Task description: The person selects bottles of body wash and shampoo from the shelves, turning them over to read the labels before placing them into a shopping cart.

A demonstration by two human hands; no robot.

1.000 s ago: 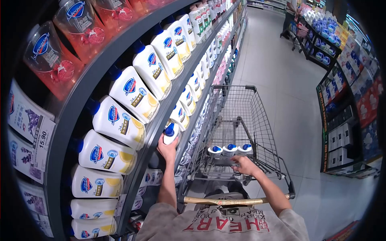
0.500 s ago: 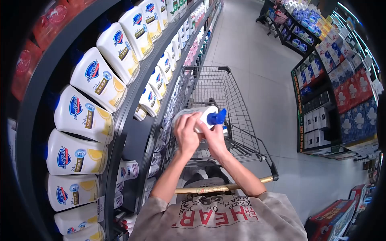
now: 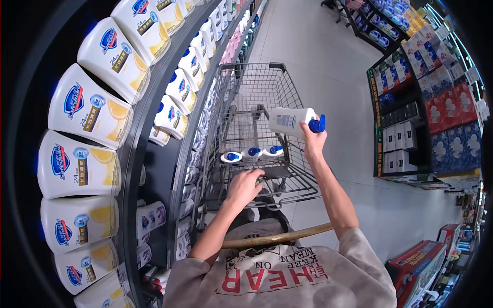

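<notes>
A white bottle with a blue pump cap (image 3: 294, 121) lies nearly horizontal over the right side of the wire shopping cart (image 3: 303, 177). Its cap end is gripped by my right hand (image 3: 314, 141), and its printed back label faces up. My left hand (image 3: 245, 189) hangs over the near part of the cart, apart from the bottle, its fingers partly spread and holding nothing. Three white bottles with blue caps (image 3: 251, 152) stand side by side across the cart, just beyond my left hand.
Shelves of white bottles with lemon labels (image 3: 84, 164) run along the left, close to the cart. The cart's gold handle (image 3: 277, 236) crosses before my body. On the right stands a display of boxes and packs (image 3: 400, 138); a red box (image 3: 418, 269) sits at the lower right.
My left hand has let go of the bottle and moved down toward me. My right hand has carried the bottle right and away from me. The three bottles in the cart are now uncovered.
</notes>
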